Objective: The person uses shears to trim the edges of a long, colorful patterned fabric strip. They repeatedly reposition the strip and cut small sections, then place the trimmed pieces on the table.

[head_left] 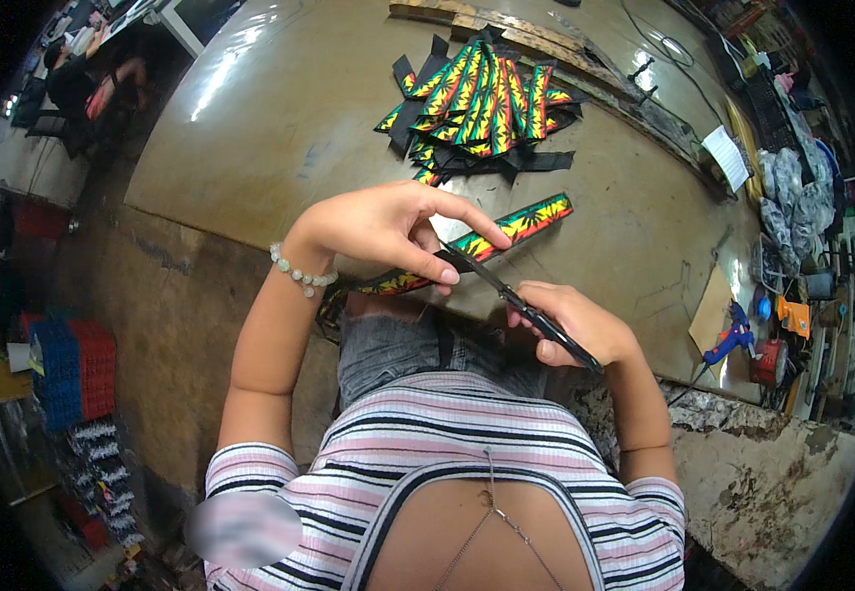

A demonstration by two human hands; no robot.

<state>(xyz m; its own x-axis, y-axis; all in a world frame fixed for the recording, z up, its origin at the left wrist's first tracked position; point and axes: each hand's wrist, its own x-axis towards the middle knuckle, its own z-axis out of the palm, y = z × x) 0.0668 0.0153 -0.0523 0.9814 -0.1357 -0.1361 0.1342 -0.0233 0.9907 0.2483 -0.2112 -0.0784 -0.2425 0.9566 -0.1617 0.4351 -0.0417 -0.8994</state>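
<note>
- my left hand (378,225) arches over a leaf-patterned strip (538,219), nearer me than the pile of strips (486,94); the forefinger touches its face, and thumb and bent fingers seem to pinch it farther back.
- my right hand (577,327) is closed around black scissors (550,330), also on my side of the pile; the blades cross the strip beside my left fingers.
- i'd judge the left grip steadies the strip under the blades, with the forefinger pressing it flat; whether the blades are parted i cannot tell.
- the strip's far end points right, below the pile; its near end droops towards my lap, probably because the table (280,128) stops there.
- the pile sits beyond my hands, perhaps to leave working room; wooden boards (545,44) lie just past it.
- to the pile's right is a white sheet (726,158), its marks too small to read; a blue glue gun (729,335) is nearer me.
- i make out no brand or label on strip or scissors, only leaves in red, yellow and green.
</note>
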